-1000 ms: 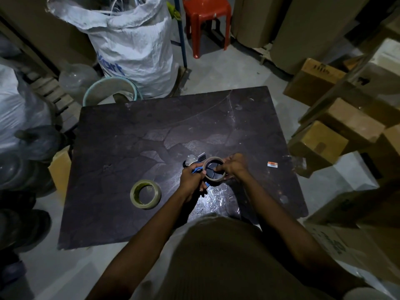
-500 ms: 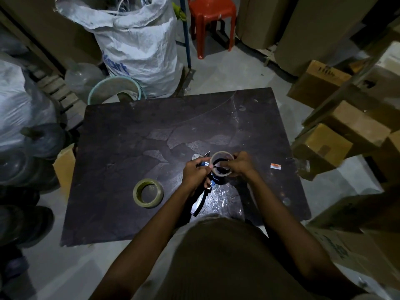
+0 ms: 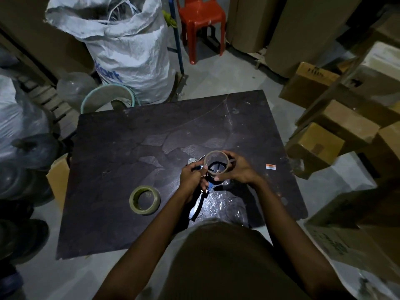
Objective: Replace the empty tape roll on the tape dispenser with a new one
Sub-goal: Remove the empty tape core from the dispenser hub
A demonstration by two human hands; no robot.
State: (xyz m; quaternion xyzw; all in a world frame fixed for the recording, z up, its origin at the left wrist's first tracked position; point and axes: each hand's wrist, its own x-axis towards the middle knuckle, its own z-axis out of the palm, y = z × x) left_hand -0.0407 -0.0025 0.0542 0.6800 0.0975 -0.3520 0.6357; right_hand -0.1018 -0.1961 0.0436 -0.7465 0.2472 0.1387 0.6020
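Observation:
My left hand (image 3: 191,177) grips the tape dispenser (image 3: 197,204), whose handle points down toward me and whose metal blade end sticks out above my fingers. My right hand (image 3: 239,169) pinches the empty brown cardboard core (image 3: 216,153), a thin ring held just above the dispenser's black hub. A full roll of clear tape (image 3: 144,200) lies flat on the dark table (image 3: 134,148), to the left of my left forearm and apart from both hands.
A small orange-and-white label (image 3: 271,166) lies on the table right of my hands. Crinkled clear plastic (image 3: 225,204) lies near the front edge. Cardboard boxes (image 3: 318,144) crowd the right side; a white sack (image 3: 129,44), a bucket (image 3: 108,98) and a red chair (image 3: 201,16) stand beyond.
The cardboard core has come up off the dispenser's hub in my right hand. My left hand keeps its grip on the dispenser, whose handle now shows below the hand.

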